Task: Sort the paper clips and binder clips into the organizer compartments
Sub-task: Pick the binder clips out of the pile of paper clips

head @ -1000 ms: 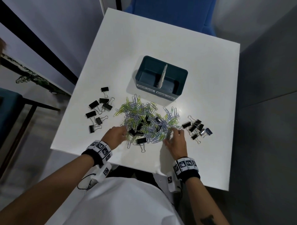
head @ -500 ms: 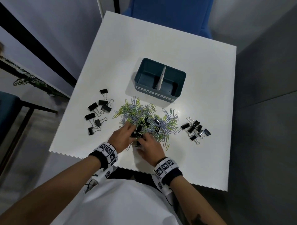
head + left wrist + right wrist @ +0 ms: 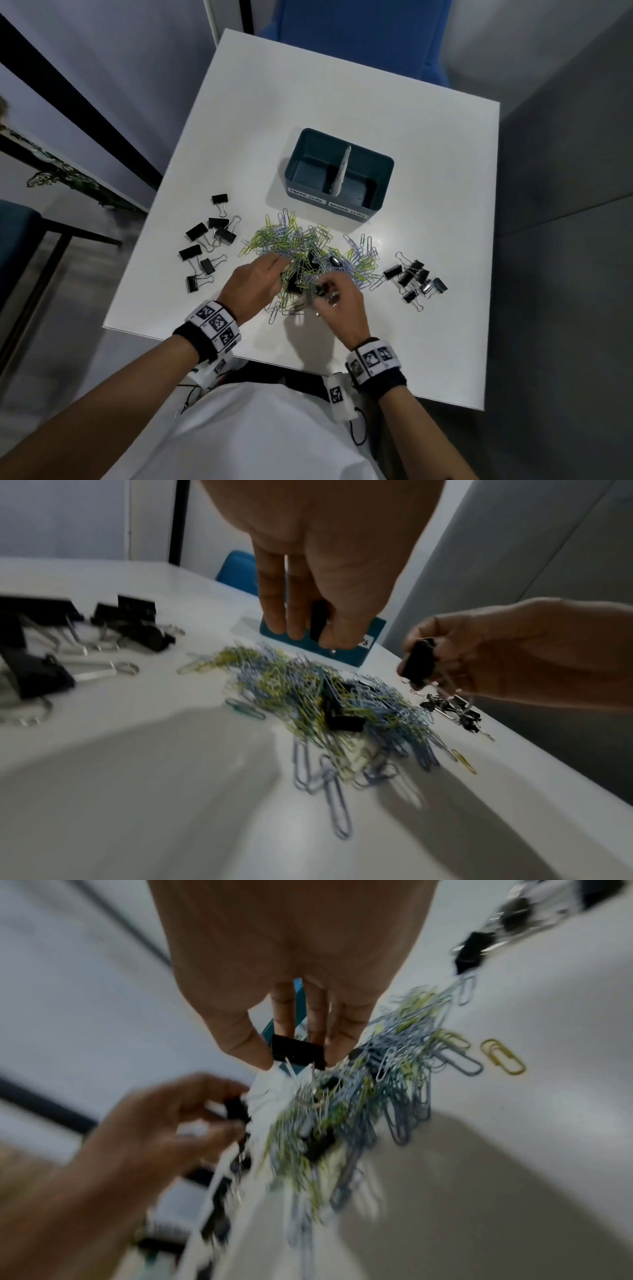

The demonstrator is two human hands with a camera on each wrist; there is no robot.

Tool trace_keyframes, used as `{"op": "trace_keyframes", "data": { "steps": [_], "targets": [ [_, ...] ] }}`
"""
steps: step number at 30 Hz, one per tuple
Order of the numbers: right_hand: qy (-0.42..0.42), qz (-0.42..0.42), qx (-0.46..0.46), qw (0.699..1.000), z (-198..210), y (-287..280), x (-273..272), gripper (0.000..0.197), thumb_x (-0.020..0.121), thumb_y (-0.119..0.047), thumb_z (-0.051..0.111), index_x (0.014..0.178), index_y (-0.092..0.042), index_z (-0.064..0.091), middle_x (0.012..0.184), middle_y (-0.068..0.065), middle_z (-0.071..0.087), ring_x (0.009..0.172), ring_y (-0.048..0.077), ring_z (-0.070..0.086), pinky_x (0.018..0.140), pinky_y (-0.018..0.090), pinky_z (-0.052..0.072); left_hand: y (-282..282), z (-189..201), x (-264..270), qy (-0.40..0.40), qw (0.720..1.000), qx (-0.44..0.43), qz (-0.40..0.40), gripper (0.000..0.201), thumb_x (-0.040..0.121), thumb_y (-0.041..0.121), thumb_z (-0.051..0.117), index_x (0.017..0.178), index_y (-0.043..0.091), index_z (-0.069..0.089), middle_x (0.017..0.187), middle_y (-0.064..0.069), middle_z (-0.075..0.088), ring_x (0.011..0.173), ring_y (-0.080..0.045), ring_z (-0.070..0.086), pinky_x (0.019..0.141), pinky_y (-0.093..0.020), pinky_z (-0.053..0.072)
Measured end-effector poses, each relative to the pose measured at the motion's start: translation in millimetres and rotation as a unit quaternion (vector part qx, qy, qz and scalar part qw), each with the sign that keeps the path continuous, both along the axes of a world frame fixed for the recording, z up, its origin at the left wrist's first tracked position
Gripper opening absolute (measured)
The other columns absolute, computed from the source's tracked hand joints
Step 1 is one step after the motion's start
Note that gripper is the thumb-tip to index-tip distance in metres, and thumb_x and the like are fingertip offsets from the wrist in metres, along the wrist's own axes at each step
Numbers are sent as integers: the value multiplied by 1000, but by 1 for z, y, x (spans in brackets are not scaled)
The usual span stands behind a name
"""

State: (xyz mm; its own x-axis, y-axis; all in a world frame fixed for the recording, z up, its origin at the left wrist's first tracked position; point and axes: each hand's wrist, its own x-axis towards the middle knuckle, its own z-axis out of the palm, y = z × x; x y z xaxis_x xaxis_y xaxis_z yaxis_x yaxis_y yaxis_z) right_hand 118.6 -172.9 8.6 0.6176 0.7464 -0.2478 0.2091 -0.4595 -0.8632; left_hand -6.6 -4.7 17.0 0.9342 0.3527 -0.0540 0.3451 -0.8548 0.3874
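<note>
Head view shows the teal plastic organizer (image 3: 370, 202) on the white surface (image 3: 394, 102), with handwritten labels reading "PAPER CLIPS" on its left compartment and "BINDER CLIPS" on its right. Just before it lies a tangled pile of yellow-green and pale blue wire paper clips (image 3: 308, 246). Above the pile, the left hand (image 3: 253, 284) and right hand (image 3: 339, 301) each have a grip pinching one black binder clip (image 3: 297, 1051).
</note>
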Motion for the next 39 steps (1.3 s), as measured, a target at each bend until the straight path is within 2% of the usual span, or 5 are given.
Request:
{"op": "trace_keyframes", "data": {
  "steps": [5,9,18,26,39],
  "targets": [
    [43,-146,3,988,12,-31,47,29,78,-4,73,103,-15,61,103,-4,63,87,1,61,71,13,51,22,7,-17,-13,995,-8,100,34,82,20,69,115,16,61,102,-1,68,86,-21,65,59,-32,51],
    [124,-204,-3,971,1,-55,81,22,81,1,68,95,-15,66,97,0,67,89,18,63,74,30,51,42,-10,-43,58,974,-57,211,35,82,23,68,115,17,60,106,-2,67,100,-26,61,74,-40,51],
    [197,-325,31,924,-7,-82,97,23,86,6,55,94,-10,69,82,7,63,66,15,52,62,29,44,48,-35,-76,86,967,-54,234,34,80,19,68,112,17,58,101,1,64,99,-24,59,67,-41,53],
    [-228,-47,-231,945,-36,-121,101,18,72,-9,75,88,-14,68,94,7,61,87,32,56,70,38,50,44,-41,-77,88,981,19,171,36,75,11,73,108,11,57,101,-7,54,88,-28,59,47,-36,49],
    [-216,35,-210,953,-33,-44,43,39,86,-24,67,119,-8,56,129,12,48,114,26,46,89,38,52,-25,-42,-7,186,982,-36,15,73,85,31,68,142,5,30,131,-15,38,99,-29,56,54,-34,47]
  ]
}}
